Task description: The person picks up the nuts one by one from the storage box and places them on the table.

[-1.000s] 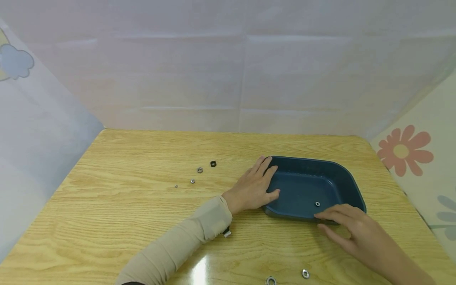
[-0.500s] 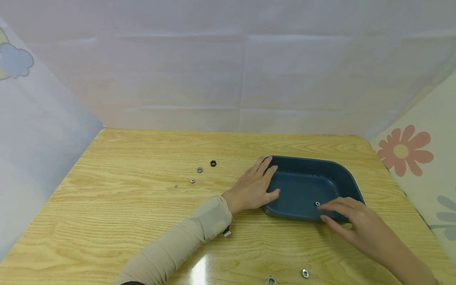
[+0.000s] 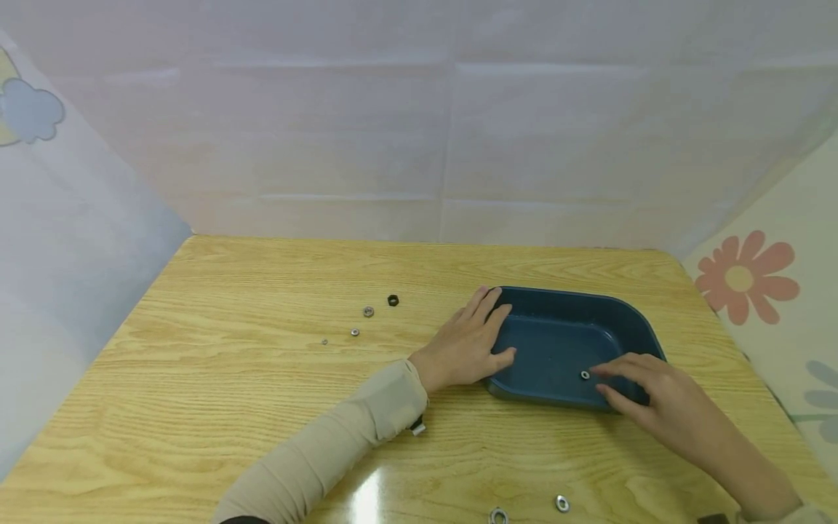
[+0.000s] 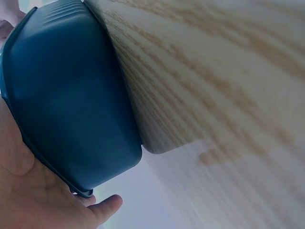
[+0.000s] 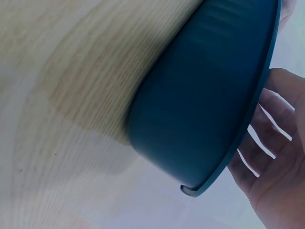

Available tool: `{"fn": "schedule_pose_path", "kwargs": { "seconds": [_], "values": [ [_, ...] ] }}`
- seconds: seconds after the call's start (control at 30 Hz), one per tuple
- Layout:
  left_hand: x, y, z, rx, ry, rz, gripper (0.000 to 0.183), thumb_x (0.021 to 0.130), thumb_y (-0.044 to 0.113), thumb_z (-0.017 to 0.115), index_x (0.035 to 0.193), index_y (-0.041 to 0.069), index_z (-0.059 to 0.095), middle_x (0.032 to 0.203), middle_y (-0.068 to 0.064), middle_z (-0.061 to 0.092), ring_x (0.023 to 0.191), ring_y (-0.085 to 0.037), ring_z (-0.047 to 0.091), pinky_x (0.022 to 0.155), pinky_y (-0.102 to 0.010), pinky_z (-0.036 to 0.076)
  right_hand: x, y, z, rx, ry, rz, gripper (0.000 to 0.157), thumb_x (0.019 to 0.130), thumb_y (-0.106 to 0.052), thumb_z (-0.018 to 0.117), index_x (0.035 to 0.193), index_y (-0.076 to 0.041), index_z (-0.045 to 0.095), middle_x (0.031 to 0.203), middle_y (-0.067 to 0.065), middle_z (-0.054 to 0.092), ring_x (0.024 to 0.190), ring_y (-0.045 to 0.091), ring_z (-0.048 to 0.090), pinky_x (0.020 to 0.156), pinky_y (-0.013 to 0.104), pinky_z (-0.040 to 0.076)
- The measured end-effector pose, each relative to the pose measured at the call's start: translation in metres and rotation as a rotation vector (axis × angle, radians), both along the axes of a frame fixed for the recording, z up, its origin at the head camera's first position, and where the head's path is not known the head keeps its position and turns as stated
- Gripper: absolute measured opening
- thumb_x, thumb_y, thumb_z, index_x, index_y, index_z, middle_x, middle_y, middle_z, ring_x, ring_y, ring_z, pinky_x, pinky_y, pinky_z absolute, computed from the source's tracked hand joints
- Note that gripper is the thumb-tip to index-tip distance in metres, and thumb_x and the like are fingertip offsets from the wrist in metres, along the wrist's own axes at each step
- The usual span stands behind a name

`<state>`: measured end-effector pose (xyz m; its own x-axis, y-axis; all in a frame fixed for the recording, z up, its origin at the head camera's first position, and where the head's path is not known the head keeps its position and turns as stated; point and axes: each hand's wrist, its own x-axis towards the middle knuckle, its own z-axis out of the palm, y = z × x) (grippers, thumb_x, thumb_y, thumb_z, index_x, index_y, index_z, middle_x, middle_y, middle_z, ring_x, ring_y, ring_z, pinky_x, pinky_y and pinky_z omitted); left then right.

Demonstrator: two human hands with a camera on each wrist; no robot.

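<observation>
A deep dark-blue plastic tray (image 3: 543, 349) with rounded corners sits on the right part of the table. Inside it, near the front wall, lies one small metal nut (image 3: 585, 375). My left hand (image 3: 461, 346) rests on the tray's left rim, fingers spread across the edge; the left wrist view shows the palm against the tray's outer wall (image 4: 71, 100). Over the tray's front right corner hovers my right hand (image 3: 655, 389), its thumb and fingers apart, fingertips right beside the nut. From the right wrist view, its fingers (image 5: 281, 86) reach over the rim.
Left of the tray lie a black hex nut (image 3: 393, 300), a grey hex nut (image 3: 369, 311) and two smaller nuts (image 3: 355, 332). Near the front edge are two metal rings or nuts (image 3: 562, 503). A pale sheet (image 3: 314, 131) hangs behind the wooden table (image 3: 196, 378).
My right hand has moved from the front rim further in over the tray, its fingertips now next to the nut. The left hand has stayed on the rim.
</observation>
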<state>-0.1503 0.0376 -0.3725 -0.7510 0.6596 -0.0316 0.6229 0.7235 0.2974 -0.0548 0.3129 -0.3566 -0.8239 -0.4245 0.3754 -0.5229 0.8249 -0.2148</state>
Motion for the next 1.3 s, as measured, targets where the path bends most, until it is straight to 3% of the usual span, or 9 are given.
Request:
{"fn": "schedule_pose_path", "kwargs": {
  "seconds": [0.63,0.9,1.03,1.3],
  "values": [
    [0.000,0.002,0.001,-0.014,-0.011,0.000,0.069,0.103,0.050,0.040,0.160,0.015,0.020,0.169,-0.006,0.000,0.157,-0.024,0.000,0.124,-0.043,0.025,-0.019,0.010,-0.010,0.019,-0.040,0.017,0.045,0.063,-0.002,0.088,0.105,-0.011,0.076,0.094,0.000,0.073,0.080,0.022,0.065,0.053,0.022,0.042],
    [0.000,0.002,0.002,-0.018,-0.004,-0.002,0.070,0.103,0.050,0.041,0.159,0.015,0.020,0.169,-0.006,0.001,0.157,-0.024,0.000,0.124,-0.042,0.024,-0.023,0.009,-0.010,0.006,-0.141,0.004,0.038,0.069,-0.005,0.086,0.106,-0.009,0.075,0.092,0.000,0.073,0.071,0.002,0.056,0.051,0.018,0.033],
    [0.000,0.002,0.002,-0.021,-0.001,0.001,0.069,0.103,0.050,0.041,0.159,0.015,0.020,0.169,-0.006,0.001,0.157,-0.024,0.000,0.124,-0.042,0.024,-0.024,0.008,-0.009,0.008,-0.192,-0.018,0.036,0.072,-0.008,0.086,0.106,-0.009,0.075,0.092,-0.001,0.073,0.072,0.002,0.058,0.052,0.018,0.033],
    [0.000,0.002,0.002,-0.023,-0.004,0.004,0.069,0.103,0.050,0.040,0.159,0.015,0.020,0.169,-0.006,0.002,0.157,-0.024,0.000,0.124,-0.042,0.025,-0.028,0.006,-0.008,0.019,-0.241,-0.019,0.035,0.073,-0.011,0.086,0.107,-0.010,0.075,0.094,-0.002,0.074,0.080,0.017,0.068,0.055,0.022,0.044]
  ]
}}
